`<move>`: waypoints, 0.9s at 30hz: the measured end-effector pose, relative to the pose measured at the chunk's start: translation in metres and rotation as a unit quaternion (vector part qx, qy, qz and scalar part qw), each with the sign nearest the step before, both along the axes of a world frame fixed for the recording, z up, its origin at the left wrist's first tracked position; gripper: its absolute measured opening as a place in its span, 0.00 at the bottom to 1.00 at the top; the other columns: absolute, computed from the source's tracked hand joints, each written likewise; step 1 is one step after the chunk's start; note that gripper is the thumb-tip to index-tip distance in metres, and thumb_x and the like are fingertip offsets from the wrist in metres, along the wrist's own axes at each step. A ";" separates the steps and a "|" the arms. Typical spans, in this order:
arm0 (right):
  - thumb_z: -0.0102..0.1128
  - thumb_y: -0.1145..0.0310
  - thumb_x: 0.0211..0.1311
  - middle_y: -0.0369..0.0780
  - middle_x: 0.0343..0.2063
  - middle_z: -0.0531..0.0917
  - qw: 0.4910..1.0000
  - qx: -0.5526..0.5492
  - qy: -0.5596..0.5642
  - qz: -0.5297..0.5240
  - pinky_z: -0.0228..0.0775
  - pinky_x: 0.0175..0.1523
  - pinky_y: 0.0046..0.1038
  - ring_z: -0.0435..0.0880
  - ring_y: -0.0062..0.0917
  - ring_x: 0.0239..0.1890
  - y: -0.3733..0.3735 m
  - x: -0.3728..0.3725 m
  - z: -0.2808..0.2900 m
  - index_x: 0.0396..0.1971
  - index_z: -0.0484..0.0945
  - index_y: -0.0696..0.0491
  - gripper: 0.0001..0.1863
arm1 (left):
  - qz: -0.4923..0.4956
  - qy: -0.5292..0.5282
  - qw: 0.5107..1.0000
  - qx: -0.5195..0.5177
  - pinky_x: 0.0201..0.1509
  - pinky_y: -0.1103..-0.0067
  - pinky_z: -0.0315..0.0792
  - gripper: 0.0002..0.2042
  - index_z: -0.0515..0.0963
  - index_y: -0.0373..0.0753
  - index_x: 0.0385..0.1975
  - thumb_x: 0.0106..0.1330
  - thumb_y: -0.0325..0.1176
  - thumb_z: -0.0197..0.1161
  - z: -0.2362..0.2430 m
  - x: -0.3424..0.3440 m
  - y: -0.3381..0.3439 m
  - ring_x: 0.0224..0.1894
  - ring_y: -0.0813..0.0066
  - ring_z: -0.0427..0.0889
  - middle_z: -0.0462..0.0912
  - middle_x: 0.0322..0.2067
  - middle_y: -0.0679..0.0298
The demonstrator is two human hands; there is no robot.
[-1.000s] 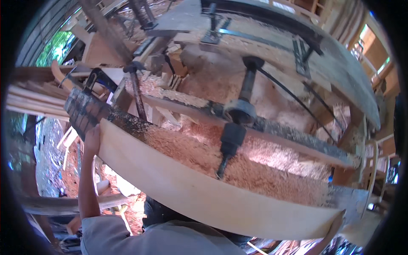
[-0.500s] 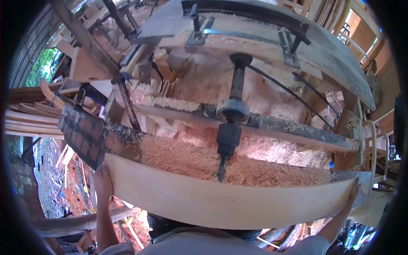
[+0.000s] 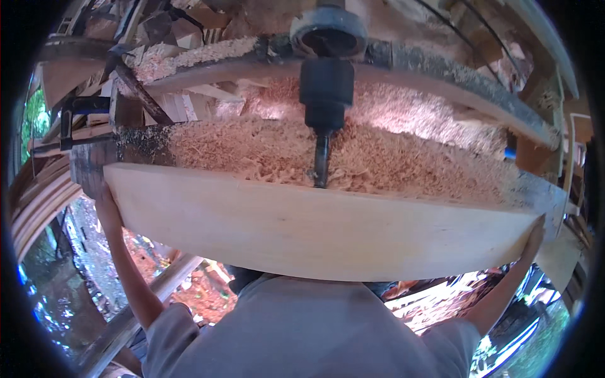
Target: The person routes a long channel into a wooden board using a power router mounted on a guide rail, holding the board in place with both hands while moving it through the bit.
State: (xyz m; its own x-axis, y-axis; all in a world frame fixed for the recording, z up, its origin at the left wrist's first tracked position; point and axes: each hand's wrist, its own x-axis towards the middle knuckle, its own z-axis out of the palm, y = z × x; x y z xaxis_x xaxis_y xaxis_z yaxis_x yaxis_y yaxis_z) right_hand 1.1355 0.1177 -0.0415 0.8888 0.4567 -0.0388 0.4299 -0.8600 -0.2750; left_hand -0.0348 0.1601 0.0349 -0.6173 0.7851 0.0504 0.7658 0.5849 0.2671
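A long pale curved wooden board [image 3: 321, 236] stands on edge across my body. My left hand [image 3: 108, 205] is closed on its left end, and my right hand [image 3: 534, 234] grips the right end. The board's top edge runs just in front of a dark vertical spindle with a narrow cutting bit [image 3: 320, 157], whose chuck [image 3: 326, 88] hangs over a bench top [image 3: 539, 192] coated in wood shavings [image 3: 422, 164]. Whether the bit touches the board I cannot tell.
A grimy cross beam [image 3: 441, 75] spans behind the spindle. At the back left are dark posts, metal rods [image 3: 142, 94] and scrap timber. Stacked boards [image 3: 44, 201] lie at the left, a pole [image 3: 107, 334] runs below, and curved wooden pieces stand at the right.
The view has tipped down, so the machine sits higher in the picture. The board and both my hands have moved up in the picture and the board lies more level than one second ago.
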 end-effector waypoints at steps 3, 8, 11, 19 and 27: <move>0.41 0.29 0.69 0.56 0.59 0.77 1.000 0.007 0.020 0.001 0.65 0.66 0.39 0.77 0.46 0.60 0.022 0.037 0.009 0.67 0.66 0.65 0.50 | 0.038 -0.066 0.997 -0.004 0.52 0.68 0.73 0.26 0.79 0.25 0.51 0.80 0.46 0.44 -0.003 0.016 -0.038 0.43 0.59 0.83 0.85 0.42 0.47; 0.41 0.29 0.69 0.55 0.53 0.81 0.999 0.022 0.048 0.008 0.68 0.63 0.38 0.80 0.41 0.55 0.040 0.056 0.013 0.59 0.73 0.68 0.49 | 0.088 -0.131 0.987 0.033 0.52 0.70 0.73 0.26 0.79 0.26 0.51 0.80 0.47 0.43 0.002 0.110 -0.045 0.44 0.65 0.82 0.85 0.44 0.49; 0.41 0.30 0.69 0.54 0.52 0.82 0.998 0.026 0.053 0.003 0.68 0.62 0.38 0.80 0.40 0.54 0.054 0.042 0.007 0.59 0.74 0.68 0.48 | 0.074 -0.091 0.993 0.001 0.52 0.68 0.73 0.27 0.79 0.26 0.52 0.80 0.48 0.44 0.010 0.096 -0.048 0.44 0.62 0.82 0.85 0.44 0.49; 0.43 0.31 0.70 0.54 0.51 0.82 0.996 0.056 0.073 0.003 0.70 0.61 0.37 0.81 0.39 0.53 0.053 -0.058 0.008 0.57 0.75 0.67 0.47 | 0.041 -0.038 0.998 -0.022 0.49 0.64 0.73 0.27 0.80 0.30 0.51 0.80 0.50 0.42 0.011 -0.044 -0.058 0.42 0.59 0.83 0.86 0.43 0.47; 0.47 0.33 0.70 0.52 0.53 0.81 0.982 0.112 0.136 0.069 0.71 0.59 0.37 0.81 0.40 0.52 0.086 -0.233 0.031 0.58 0.75 0.64 0.43 | 0.114 -0.153 0.979 0.071 0.51 0.69 0.75 0.28 0.80 0.31 0.54 0.81 0.52 0.42 0.015 -0.197 -0.123 0.45 0.66 0.83 0.85 0.47 0.55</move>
State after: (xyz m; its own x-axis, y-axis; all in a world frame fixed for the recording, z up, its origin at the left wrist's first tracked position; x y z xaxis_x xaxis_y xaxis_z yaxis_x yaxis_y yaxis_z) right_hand 0.9026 0.2035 -0.0108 0.7883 0.5963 -0.1518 0.4224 -0.7037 -0.5713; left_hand -0.2316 0.0366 0.0495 -0.7787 0.6241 -0.0644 0.4920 0.6711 0.5546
